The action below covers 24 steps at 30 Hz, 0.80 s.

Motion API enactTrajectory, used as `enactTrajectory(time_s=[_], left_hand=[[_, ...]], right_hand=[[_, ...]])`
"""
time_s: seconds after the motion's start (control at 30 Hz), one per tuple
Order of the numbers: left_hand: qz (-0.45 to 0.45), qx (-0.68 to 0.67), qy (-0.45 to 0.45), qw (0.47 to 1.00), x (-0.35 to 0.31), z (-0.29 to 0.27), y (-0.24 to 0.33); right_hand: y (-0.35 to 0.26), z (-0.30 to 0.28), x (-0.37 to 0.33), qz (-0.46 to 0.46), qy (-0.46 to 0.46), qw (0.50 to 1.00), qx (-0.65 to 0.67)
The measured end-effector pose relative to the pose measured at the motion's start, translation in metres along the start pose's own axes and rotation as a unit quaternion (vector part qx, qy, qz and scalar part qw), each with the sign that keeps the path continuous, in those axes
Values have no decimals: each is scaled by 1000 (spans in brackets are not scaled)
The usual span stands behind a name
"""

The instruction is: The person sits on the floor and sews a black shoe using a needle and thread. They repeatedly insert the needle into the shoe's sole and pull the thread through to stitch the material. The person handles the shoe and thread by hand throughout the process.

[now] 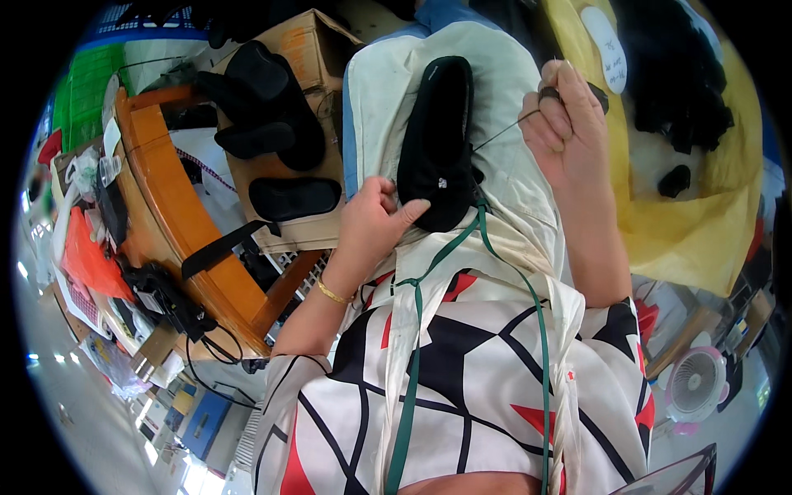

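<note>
A black fabric shoe lies on the cream apron over my lap, its opening facing up and its toe toward me. A small shiny ornament sits near the toe. My left hand grips the toe end, thumb on top and fingers curled at the side. Off to the right, my right hand is raised and closed, with a dark band round one finger. A dark thread stretches taut from the shoe's right edge into its fingers. Something thin pokes out above the fingertips, too fine to name.
Several black shoes and a black sole-shaped piece rest on cardboard to the left, beside an orange wooden chair. A yellow bag with black pieces and a white insole template stands right. Beyond is a white fan.
</note>
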<state>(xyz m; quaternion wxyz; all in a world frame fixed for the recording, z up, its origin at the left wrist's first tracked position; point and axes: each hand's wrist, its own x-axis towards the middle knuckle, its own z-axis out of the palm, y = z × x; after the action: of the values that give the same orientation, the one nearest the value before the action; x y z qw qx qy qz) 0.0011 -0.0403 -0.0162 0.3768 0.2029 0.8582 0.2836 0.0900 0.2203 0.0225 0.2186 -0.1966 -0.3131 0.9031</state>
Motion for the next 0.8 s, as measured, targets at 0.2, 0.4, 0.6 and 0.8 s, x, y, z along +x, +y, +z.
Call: enactTrajectory(time_s=[0.2, 0.4, 0.6, 0.8], left_hand=[[10, 0, 22, 1000, -3, 5, 2], [138, -218, 191, 947, 20, -33, 7], [192, -119, 19, 974, 65, -143, 43], [301, 97, 96, 944, 117, -95, 18]], right_hand=[[4, 24, -12, 31, 33, 999, -5], [-14, 20, -21, -10, -6, 999, -48], [-10, 9, -24, -7, -42, 998, -48], [13, -1, -14, 30, 14, 994, -100]])
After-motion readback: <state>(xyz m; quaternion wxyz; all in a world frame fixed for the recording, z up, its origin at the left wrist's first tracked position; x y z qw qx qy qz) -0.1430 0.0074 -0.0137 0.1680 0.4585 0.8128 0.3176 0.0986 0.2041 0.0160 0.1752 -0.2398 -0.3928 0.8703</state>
